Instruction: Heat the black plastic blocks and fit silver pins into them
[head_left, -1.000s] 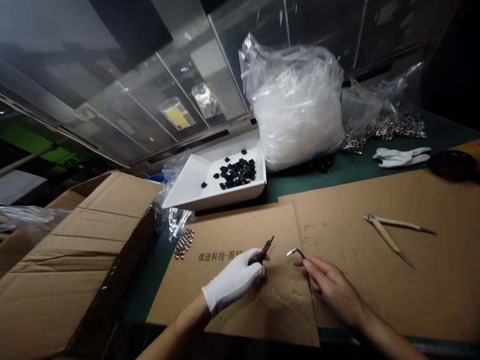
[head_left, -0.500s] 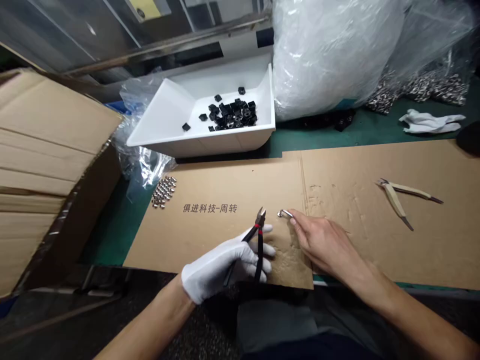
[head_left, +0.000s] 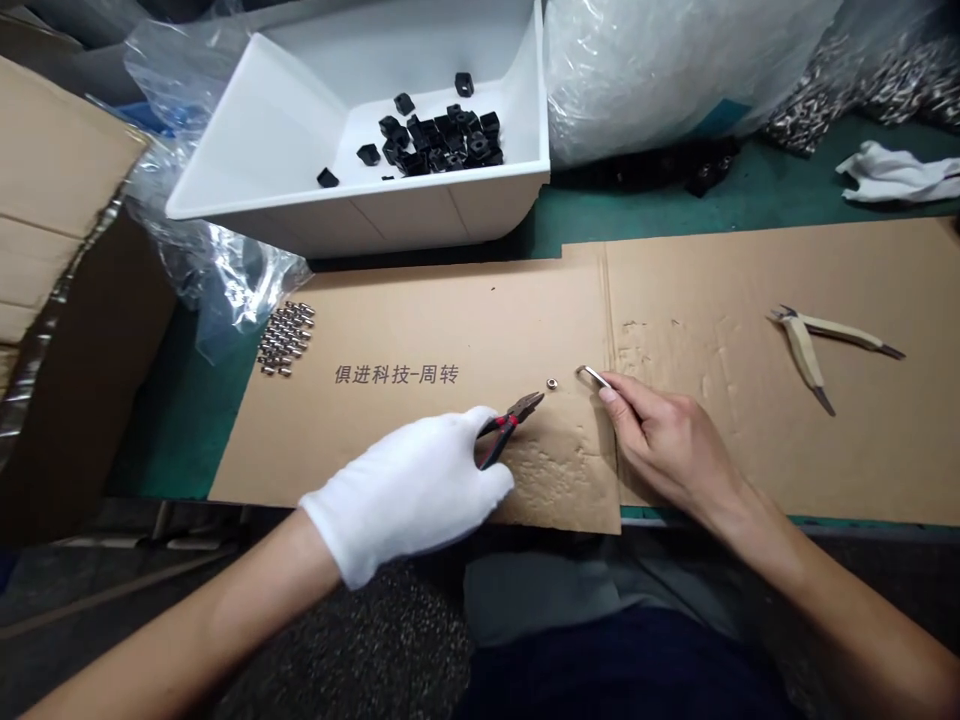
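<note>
One metal piece (head_left: 552, 384), hole up, lies between left hand (head_left: 412, 480), gripping the nearer pliers (head_left: 517, 410), and right hand (head_left: 675, 430), gripping a hex key (head_left: 595, 377).

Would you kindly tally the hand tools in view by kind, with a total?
Pliers: 2, the black-and-red pliers in the gloved left hand and the cream-handled pliers on the cardboard
Bent metal tool: 1, in the bare right hand
Total: 3
</note>
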